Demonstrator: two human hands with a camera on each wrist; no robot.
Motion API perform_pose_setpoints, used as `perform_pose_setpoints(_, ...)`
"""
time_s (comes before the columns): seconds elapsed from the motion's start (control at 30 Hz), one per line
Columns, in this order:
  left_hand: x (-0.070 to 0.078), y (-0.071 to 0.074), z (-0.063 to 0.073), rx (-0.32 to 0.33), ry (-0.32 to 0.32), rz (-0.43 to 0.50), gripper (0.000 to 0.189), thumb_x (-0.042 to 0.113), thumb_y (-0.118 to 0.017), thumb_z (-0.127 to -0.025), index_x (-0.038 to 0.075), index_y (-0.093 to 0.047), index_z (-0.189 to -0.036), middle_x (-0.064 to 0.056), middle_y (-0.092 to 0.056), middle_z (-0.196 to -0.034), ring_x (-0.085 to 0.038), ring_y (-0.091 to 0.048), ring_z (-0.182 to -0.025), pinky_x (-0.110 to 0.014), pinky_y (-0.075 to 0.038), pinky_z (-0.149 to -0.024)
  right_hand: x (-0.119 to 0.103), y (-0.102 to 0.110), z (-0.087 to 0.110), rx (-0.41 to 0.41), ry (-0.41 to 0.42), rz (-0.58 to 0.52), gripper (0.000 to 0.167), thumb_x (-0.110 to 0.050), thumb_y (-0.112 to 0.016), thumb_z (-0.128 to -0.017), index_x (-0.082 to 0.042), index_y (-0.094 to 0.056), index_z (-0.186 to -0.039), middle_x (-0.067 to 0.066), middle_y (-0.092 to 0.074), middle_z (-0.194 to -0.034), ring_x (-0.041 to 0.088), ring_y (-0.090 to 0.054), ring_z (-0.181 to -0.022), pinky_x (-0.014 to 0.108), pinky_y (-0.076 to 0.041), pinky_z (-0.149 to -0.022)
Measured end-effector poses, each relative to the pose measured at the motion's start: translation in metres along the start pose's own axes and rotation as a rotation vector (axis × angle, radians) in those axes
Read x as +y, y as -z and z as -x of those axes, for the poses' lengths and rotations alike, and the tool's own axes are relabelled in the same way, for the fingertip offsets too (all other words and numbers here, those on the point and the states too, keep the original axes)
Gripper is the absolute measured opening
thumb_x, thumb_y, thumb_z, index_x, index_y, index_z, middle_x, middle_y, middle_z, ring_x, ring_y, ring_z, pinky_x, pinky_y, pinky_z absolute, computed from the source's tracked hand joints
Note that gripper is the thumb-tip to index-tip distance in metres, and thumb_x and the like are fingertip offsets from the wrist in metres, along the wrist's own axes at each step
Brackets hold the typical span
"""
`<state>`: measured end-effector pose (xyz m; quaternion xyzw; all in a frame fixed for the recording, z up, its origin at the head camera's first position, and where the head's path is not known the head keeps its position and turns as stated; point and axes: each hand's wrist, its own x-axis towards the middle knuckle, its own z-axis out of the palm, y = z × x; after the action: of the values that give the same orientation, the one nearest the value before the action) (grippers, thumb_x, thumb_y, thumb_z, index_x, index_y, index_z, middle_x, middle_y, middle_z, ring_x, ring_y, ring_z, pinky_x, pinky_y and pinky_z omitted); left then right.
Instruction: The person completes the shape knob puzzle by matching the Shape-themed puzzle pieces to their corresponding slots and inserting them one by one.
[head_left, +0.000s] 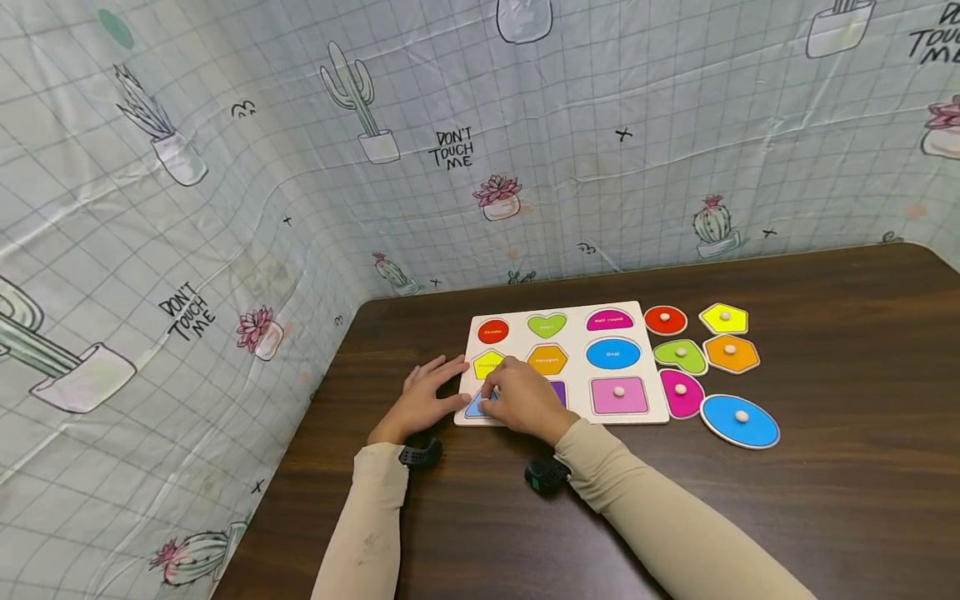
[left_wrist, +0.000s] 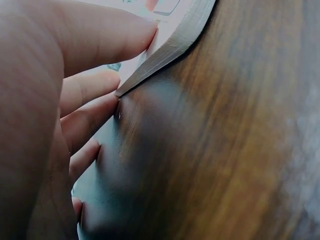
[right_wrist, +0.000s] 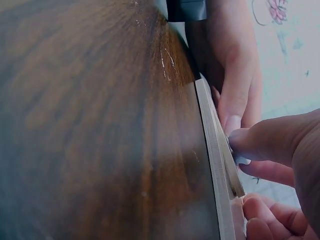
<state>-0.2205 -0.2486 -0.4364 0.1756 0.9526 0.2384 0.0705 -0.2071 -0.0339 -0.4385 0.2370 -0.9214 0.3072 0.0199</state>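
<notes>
A white shape-puzzle board (head_left: 581, 333) lies on the table with coloured, labelled shapes on it. My right hand (head_left: 525, 400) is over its lower left part, thumb and finger pinching the small knob (right_wrist: 243, 160) of a light blue triangle piece (head_left: 478, 407). In the right wrist view this piece (right_wrist: 229, 160) tilts, one end raised off the board. My left hand (head_left: 420, 402) is at the board's left edge, fingers spread and thumb at the lower left corner. A pink rectangle piece (head_left: 633, 400) sits at the lower right; a purple shape (head_left: 559, 392) is partly hidden by my right hand.
Right of the board lie loose knobbed pieces: a red circle (head_left: 666, 327), yellow pentagon (head_left: 714, 319), green heart (head_left: 671, 356), orange hexagon (head_left: 738, 360), magenta half round (head_left: 678, 404) and blue oval (head_left: 731, 427). A cactus-print cloth (head_left: 570, 208) hangs behind the brown table (head_left: 847, 400).
</notes>
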Motion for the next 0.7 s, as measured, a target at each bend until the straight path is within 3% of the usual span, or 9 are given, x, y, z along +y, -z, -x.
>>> perform_pose_setpoints(0.7, 0.0006, 0.0003, -0.0002, -0.010, 0.020, -0.010, 0.061, 0.039, -0.062, -0.095, 0.018, -0.048, -0.151, 0.002, -0.037, -0.159, -0.027, -0.021, -0.150, -0.059, -0.001, -0.119, -0.0004, -0.0018, 0.0026, 0.006, 0.001, 0.016, 0.012, -0.028, -0.077, -0.085, -0.017, -0.078, -0.089, 0.008, -0.064, -0.110, 0.024, -0.060, -0.102, 0.038, -0.052, -0.093)
